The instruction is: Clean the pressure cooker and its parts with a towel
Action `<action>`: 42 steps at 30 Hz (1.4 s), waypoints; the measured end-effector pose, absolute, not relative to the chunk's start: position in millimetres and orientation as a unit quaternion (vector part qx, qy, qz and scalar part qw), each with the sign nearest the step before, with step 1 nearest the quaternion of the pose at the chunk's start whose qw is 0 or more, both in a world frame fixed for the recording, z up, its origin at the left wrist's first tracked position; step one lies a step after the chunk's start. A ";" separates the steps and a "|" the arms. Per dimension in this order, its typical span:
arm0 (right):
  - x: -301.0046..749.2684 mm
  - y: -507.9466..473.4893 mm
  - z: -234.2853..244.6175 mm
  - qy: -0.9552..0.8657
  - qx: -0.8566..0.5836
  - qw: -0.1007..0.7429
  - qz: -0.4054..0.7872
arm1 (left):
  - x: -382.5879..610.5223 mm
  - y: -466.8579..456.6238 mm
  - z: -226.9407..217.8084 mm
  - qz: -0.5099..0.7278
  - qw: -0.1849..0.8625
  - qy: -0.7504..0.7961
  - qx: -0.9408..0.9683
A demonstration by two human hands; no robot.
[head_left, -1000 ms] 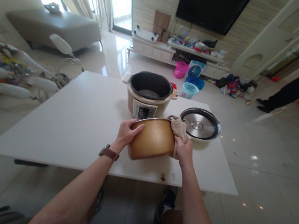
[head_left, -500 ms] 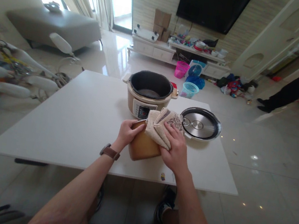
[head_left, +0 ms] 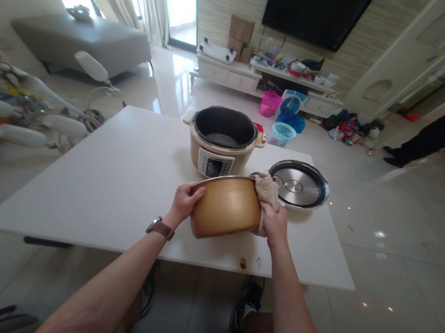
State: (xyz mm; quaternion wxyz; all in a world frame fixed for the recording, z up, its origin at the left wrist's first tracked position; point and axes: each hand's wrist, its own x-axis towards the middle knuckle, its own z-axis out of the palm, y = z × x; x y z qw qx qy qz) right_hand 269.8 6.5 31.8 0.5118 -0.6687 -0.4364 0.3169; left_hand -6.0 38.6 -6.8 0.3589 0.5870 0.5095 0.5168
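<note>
A gold-brown inner pot [head_left: 224, 208] is tilted on its side on the white table [head_left: 116, 188], its rounded outside facing me. My left hand [head_left: 185, 203] grips its left rim, fingers curled over the edge. My right hand [head_left: 275, 223] presses a beige cloth [head_left: 267, 190] against the pot's right side, fingers closed on the cloth. Just behind stands the beige electric cooker body [head_left: 221, 142], its dark cavity showing. The steel lid [head_left: 298, 185] lies flat to the right of it.
Two small crumbs or scraps [head_left: 243, 262] lie near the table's front edge. Pink [head_left: 269, 104] and blue [head_left: 282, 134] baskets stand on the floor beyond. A person in dark trousers [head_left: 437, 131] stands far right. A rack with tools [head_left: 22, 110] is at the left.
My right hand carried the cloth across the top of the pot half a second ago and is now back at the pot's right side. The left hand kept its grip on the rim.
</note>
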 end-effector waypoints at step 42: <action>267.3 6.7 33.4 -0.455 -0.665 0.504 0.311 | -5.7 35.9 -5.2 0.527 0.368 0.510 0.571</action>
